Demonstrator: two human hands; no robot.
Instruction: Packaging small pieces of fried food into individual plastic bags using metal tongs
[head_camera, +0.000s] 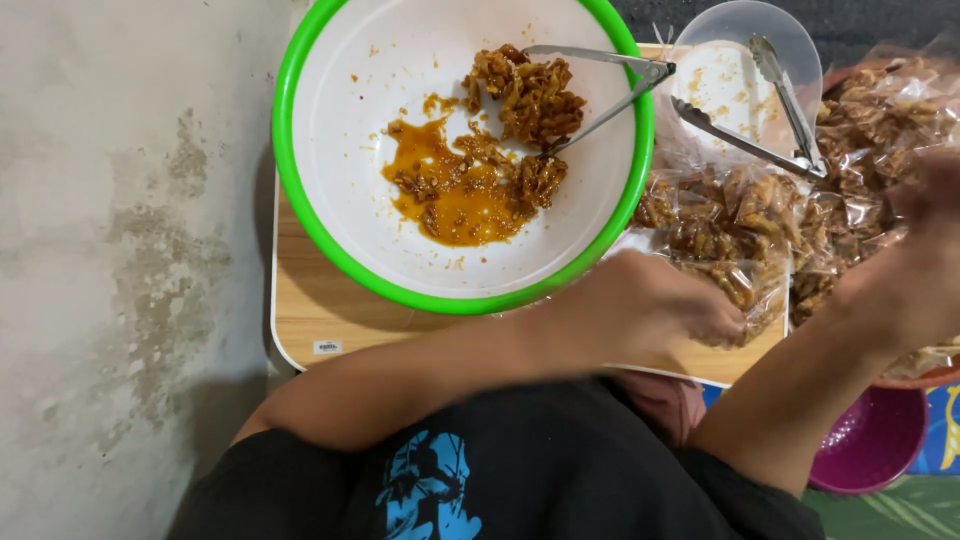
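Observation:
My left hand reaches across the wooden board and closes on a clear plastic bag of brown fried snack. Further right, my right hand is motion-blurred among several more filled snack bags; its grip is unclear. A big white bowl with a green rim sits on the board, holding leftover sauce-coated snack pieces and an orange-brown sauce puddle. Metal tongs rest inside the bowl against its right rim.
A second pair of metal tongs lies across a clear plastic container behind the bags. A pink colander sits low on the right beside my arm. Stained concrete floor fills the left.

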